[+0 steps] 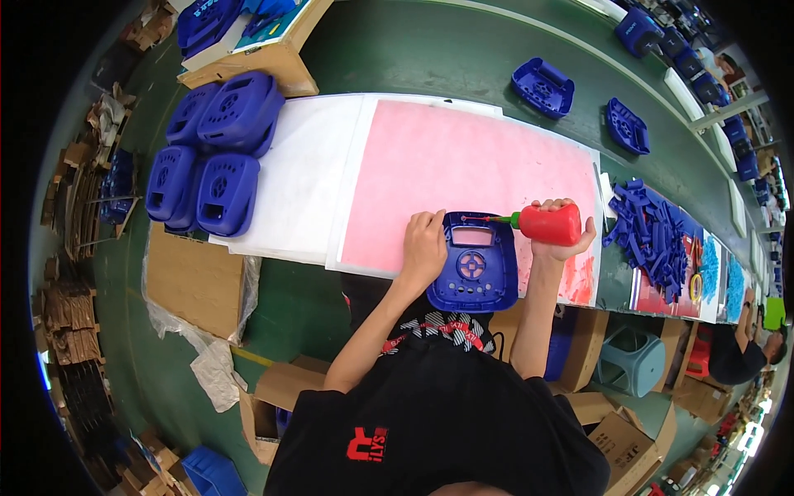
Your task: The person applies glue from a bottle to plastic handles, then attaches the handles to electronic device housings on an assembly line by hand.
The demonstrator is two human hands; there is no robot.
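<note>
A blue plastic housing panel lies at the near edge of the pink sheet, its ribbed inner side up. It has a rectangular opening, a round grille and a row of holes. My left hand grips its left rim, fingers over the upper left corner. In my right hand is a red squeeze bottle with a green cap, tilted to the left. Its thin nozzle reaches over the panel's far edge, near the upper left corner; whether the tip touches cannot be made out.
Stacked blue housings stand at the left of the table. A heap of small blue parts and yellow-handled scissors lie to the right. Two blue housings rest on the green surface beyond. Cardboard boxes and a stool are below; another person sits far right.
</note>
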